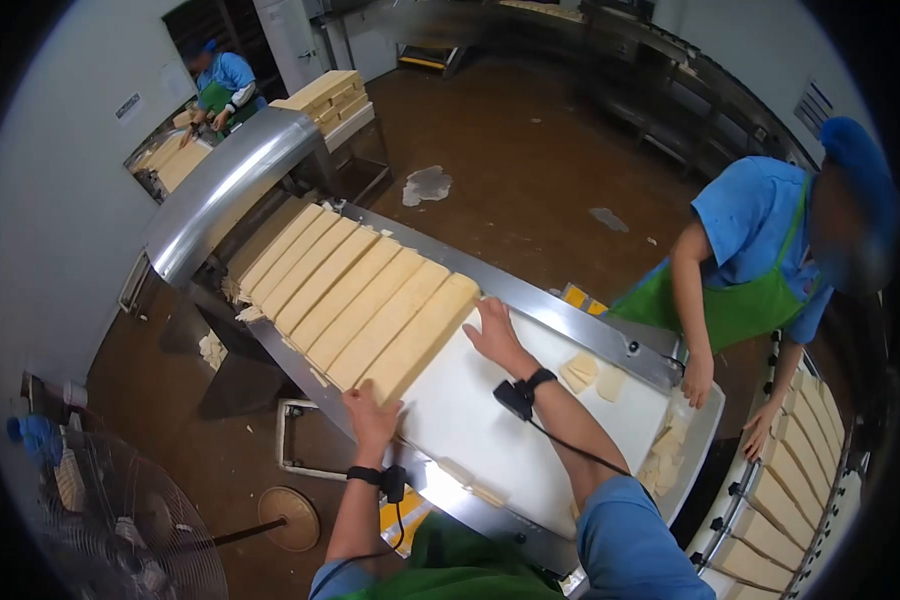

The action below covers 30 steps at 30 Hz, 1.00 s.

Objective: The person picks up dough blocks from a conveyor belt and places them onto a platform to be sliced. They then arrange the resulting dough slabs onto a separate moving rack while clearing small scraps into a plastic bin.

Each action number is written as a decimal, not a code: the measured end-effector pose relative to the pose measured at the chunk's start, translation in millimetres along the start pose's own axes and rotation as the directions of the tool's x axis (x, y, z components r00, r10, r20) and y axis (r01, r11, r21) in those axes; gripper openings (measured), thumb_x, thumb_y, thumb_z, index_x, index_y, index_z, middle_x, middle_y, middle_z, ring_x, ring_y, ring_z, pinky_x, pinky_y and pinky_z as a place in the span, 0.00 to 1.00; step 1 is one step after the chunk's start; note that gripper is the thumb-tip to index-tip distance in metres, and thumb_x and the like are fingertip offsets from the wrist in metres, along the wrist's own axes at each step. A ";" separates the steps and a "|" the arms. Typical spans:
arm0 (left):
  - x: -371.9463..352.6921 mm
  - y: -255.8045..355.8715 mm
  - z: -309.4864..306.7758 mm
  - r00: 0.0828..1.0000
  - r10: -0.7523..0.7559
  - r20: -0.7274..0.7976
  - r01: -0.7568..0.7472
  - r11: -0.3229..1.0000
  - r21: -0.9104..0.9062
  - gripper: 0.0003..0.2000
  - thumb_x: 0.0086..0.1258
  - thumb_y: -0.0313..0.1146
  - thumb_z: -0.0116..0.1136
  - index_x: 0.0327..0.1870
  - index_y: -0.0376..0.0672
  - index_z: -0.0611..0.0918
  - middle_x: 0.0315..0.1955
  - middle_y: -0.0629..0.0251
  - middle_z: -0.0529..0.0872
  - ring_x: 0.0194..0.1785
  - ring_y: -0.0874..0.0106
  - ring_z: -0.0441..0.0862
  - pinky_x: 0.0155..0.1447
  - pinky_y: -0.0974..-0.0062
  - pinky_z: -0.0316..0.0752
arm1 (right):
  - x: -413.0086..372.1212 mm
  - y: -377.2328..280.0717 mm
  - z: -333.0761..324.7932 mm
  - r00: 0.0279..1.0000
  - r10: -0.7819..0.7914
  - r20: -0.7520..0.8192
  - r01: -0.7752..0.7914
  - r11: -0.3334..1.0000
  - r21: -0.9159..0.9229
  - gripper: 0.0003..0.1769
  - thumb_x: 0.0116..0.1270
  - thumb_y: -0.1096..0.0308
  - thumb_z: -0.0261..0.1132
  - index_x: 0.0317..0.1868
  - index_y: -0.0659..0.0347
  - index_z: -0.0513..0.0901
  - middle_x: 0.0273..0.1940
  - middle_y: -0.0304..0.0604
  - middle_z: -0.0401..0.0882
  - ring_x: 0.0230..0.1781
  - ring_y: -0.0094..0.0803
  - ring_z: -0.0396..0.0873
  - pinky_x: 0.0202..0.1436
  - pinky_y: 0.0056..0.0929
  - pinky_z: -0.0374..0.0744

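Several long pale yellow blocks (355,285) lie side by side on the white belt (490,420) of a metal-sided conveyor. At the near end of the front block (425,340), my left hand (373,418) presses against its lower end with the fingers apart. The upper right end of that block meets my right hand (495,335), whose fingers are spread along its side. Both wrists wear black bands with small devices and cables. Flat pale pieces (578,371) lie on the belt to the right of my right forearm.
A co-worker (750,240) in a green apron stands at the right, one hand near a scrap tray (705,425), the other by a second line of blocks (785,500). Another person (225,85) works beyond the metal hood (235,190). A fan (130,520) stands lower left.
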<state>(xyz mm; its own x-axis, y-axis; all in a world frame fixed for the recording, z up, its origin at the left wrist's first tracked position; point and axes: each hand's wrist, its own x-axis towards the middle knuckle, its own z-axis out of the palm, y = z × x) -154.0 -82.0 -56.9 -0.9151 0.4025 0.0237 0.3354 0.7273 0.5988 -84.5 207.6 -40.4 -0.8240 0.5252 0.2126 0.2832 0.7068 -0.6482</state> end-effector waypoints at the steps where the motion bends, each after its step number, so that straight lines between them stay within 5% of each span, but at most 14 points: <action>1: -0.2 5.0 -2.2 1.000 0.019 -0.014 -0.019 1.000 0.018 0.39 0.48 0.36 0.79 0.64 0.42 0.71 0.56 0.46 0.66 0.57 0.47 0.71 0.60 0.56 0.73 | 15.2 2.1 10.7 0.999 0.034 0.009 -0.034 0.999 -0.030 0.33 0.61 0.61 0.69 0.63 0.70 0.73 0.57 0.54 0.70 0.60 0.50 0.67 0.63 0.47 0.69; 5: 0.9 20.5 -11.0 0.996 -0.084 0.021 0.083 0.996 0.027 0.38 0.48 0.36 0.78 0.64 0.45 0.71 0.55 0.48 0.66 0.57 0.48 0.73 0.58 0.56 0.75 | 54.8 -14.2 23.9 0.954 0.255 0.158 -0.207 0.941 -0.268 0.34 0.58 0.54 0.71 0.61 0.66 0.76 0.59 0.48 0.68 0.62 0.44 0.64 0.60 0.49 0.64; 8: -1.9 31.2 -11.9 0.991 -0.134 0.028 0.134 0.991 0.018 0.40 0.48 0.36 0.78 0.65 0.46 0.70 0.56 0.49 0.65 0.57 0.48 0.74 0.57 0.56 0.75 | 64.6 -16.5 29.8 0.938 0.322 0.125 -0.250 0.883 -0.397 0.34 0.57 0.52 0.71 0.59 0.64 0.77 0.58 0.47 0.68 0.61 0.43 0.64 0.60 0.49 0.63; 11: 0.6 31.5 -9.4 0.989 -0.143 0.033 0.144 0.989 -0.017 0.41 0.48 0.35 0.78 0.65 0.47 0.69 0.56 0.50 0.65 0.57 0.48 0.75 0.57 0.56 0.75 | 68.3 -18.0 35.2 0.945 0.322 0.049 -0.279 0.877 -0.391 0.34 0.55 0.50 0.72 0.57 0.65 0.79 0.58 0.46 0.69 0.61 0.43 0.64 0.59 0.50 0.63; 17: 5.5 38.3 -9.7 0.986 -0.152 0.062 0.151 0.988 0.022 0.41 0.45 0.36 0.79 0.64 0.47 0.70 0.57 0.51 0.65 0.57 0.49 0.75 0.57 0.56 0.75 | 52.6 -11.6 20.8 0.948 0.290 0.132 -0.211 0.881 -0.423 0.36 0.53 0.46 0.72 0.55 0.65 0.80 0.54 0.50 0.75 0.60 0.46 0.67 0.57 0.52 0.65; 22: -6.5 46.7 -12.9 0.968 0.089 0.236 -0.107 0.992 0.065 0.39 0.44 0.38 0.80 0.62 0.49 0.74 0.56 0.51 0.69 0.56 0.50 0.77 0.57 0.56 0.76 | -55.2 44.8 -20.8 0.987 0.160 -0.031 -0.163 0.970 -0.182 0.34 0.55 0.49 0.72 0.49 0.74 0.79 0.49 0.65 0.77 0.55 0.60 0.73 0.62 0.54 0.69; 24: -15.4 54.1 -17.4 0.909 0.207 0.362 -0.230 0.973 0.021 0.38 0.45 0.39 0.79 0.62 0.50 0.75 0.56 0.51 0.69 0.55 0.50 0.77 0.57 0.56 0.76 | -120.6 49.0 -49.5 0.957 0.281 -0.067 -0.289 0.922 -0.258 0.35 0.57 0.50 0.72 0.49 0.78 0.77 0.50 0.66 0.77 0.55 0.63 0.72 0.66 0.50 0.68; 26: -25.6 63.2 -17.1 0.807 0.333 0.488 -0.347 0.935 -0.065 0.37 0.46 0.40 0.78 0.63 0.51 0.75 0.56 0.51 0.69 0.55 0.50 0.78 0.57 0.56 0.77 | -173.5 4.7 -93.9 0.774 0.613 -0.157 -0.626 0.778 -0.045 0.39 0.59 0.50 0.72 0.56 0.80 0.74 0.53 0.70 0.75 0.58 0.64 0.71 0.69 0.47 0.67; 30: -41.9 88.3 -12.3 0.713 0.419 0.562 -0.523 0.852 0.029 0.43 0.44 0.42 0.80 0.66 0.51 0.72 0.65 0.48 0.64 0.56 0.48 0.78 0.57 0.56 0.78 | -260.9 18.9 -86.2 0.718 0.543 -0.435 -0.667 0.716 -0.207 0.43 0.64 0.50 0.68 0.65 0.80 0.66 0.57 0.73 0.71 0.61 0.64 0.68 0.71 0.50 0.64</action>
<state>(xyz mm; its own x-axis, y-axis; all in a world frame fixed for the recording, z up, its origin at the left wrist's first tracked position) -88.8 -41.5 4.8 -0.3864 0.9041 -0.1823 0.7707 0.4251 0.4746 178.2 124.8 -45.0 -0.2245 0.9672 0.1185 0.8538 0.2538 -0.4546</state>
